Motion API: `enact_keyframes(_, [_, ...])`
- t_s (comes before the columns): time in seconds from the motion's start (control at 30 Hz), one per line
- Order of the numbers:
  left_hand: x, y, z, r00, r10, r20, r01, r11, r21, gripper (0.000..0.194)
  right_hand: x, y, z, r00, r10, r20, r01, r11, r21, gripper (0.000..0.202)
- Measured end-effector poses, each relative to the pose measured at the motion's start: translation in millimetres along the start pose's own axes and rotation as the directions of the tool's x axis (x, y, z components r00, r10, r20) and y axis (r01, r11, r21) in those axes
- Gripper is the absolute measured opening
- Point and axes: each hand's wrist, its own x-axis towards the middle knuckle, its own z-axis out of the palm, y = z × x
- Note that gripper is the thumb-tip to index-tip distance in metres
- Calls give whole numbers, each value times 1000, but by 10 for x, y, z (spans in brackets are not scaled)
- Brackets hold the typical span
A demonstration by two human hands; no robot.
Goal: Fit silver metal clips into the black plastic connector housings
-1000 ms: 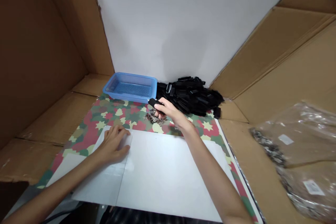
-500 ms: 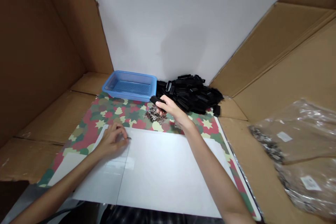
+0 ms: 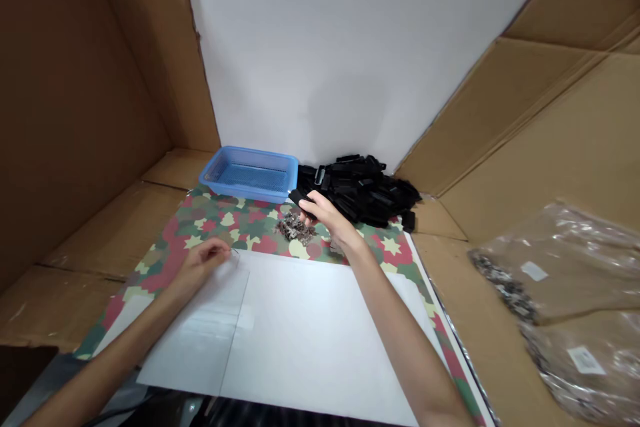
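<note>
My right hand is closed around a small black plastic piece, held above a heap of small metal parts. One end of the piece sticks out past my thumb, toward the blue basket. On the left, my left hand pinches a thin dark strip between thumb and fingertips, over the far edge of the white sheets. The strip is too small and blurred to name exactly. A clear sheet lies under my left forearm.
Behind the metal heap stands a blue mesh basket. Beside it is a large pile of black plastic pieces. A camouflage-patterned cloth covers the table. Cardboard walls flank both sides; clear bags of metal parts lie right.
My left hand has lifted slightly and shifted left, carrying the thin dark strip off the sheet. My right hand keeps its grip on the black piece. The camera view has tilted slightly.
</note>
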Motion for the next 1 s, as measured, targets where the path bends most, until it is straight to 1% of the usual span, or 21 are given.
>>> enact_keyframes(0.07, [12,109,-24,996,-55,-64,46,991,-128,22,-17,-4,23,1000,-3,-1,3,996,91,38])
enact_keyframes(0.1, [16,184,-17,996,-66,-63,54,983,-173,22,-23,-6,41,1000,-1,-7,2,989,146,41])
enact_keyframes(0.17, [19,374,51,999,-51,-4,49,974,-223,22,-27,-14,88,999,14,-32,-5,963,269,43])
enact_keyframes(0.23, [24,599,192,996,-5,86,26,968,-251,24,-21,-29,137,998,35,-45,-15,923,384,42])
enact_keyframes(0.37, [61,1019,588,969,115,220,-41,948,-316,25,-7,-100,214,999,32,-44,-2,825,565,40])
enact_keyframes(0.47, [118,1205,842,938,230,260,-124,921,-369,26,-26,-186,246,994,-43,-96,93,787,610,34])
enact_keyframes(0.57, [186,1275,990,918,339,207,-236,885,-402,31,-68,-267,266,978,-121,-168,196,805,560,27])
enact_keyframes(0.63, [222,1283,1040,908,392,148,-310,866,-392,34,-96,-306,275,972,-122,-200,210,834,510,26])
enact_keyframes(0.7, [244,1278,1073,902,419,102,-358,860,-362,34,-114,-332,282,969,-99,-229,199,859,472,27])
enact_keyframes(0.83, [254,1265,1132,899,436,43,-395,850,-348,34,-129,-359,298,958,-76,-275,204,857,473,33])
enact_keyframes(1.0, [251,1248,1174,906,422,5,-394,851,-348,33,-149,-383,318,955,-81,-285,222,832,509,33])
